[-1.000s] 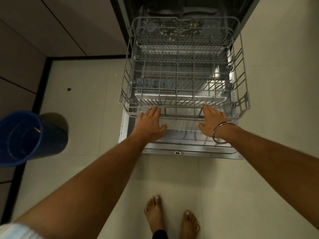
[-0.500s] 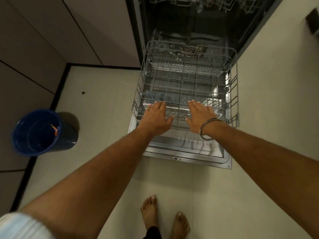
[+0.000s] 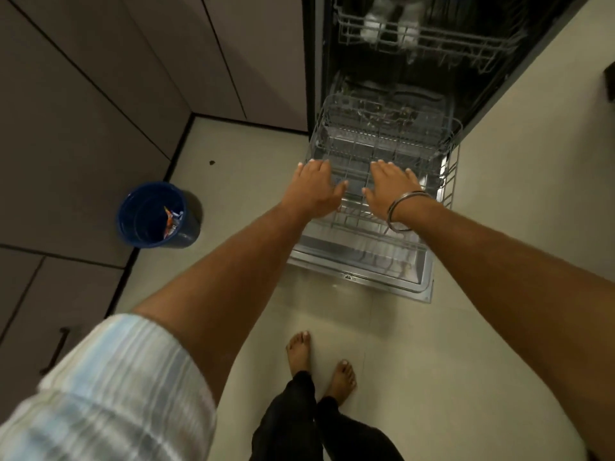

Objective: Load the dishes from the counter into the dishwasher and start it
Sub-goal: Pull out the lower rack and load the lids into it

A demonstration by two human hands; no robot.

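The dishwasher stands open, its door [image 3: 359,267] lowered flat over the floor. The grey wire lower rack [image 3: 382,141] holds no dishes and sits partly over the door, partly inside the tub. My left hand [image 3: 314,188] and my right hand [image 3: 391,189], a metal bangle on its wrist, are stretched out side by side with straight fingers over the rack's front part. Whether the palms touch the wires is hard to tell. The upper rack [image 3: 429,34] at the top edge carries blurred white dishes.
A blue bucket [image 3: 158,216] with some scraps inside stands on the tiled floor left of the door. Grey cabinet fronts [image 3: 100,94] line the left and back. My bare feet [image 3: 319,364] stand just in front of the door.
The lower rack has slid back toward the tub with both flat hands following it. The camera has lifted, bringing the upper rack into view.
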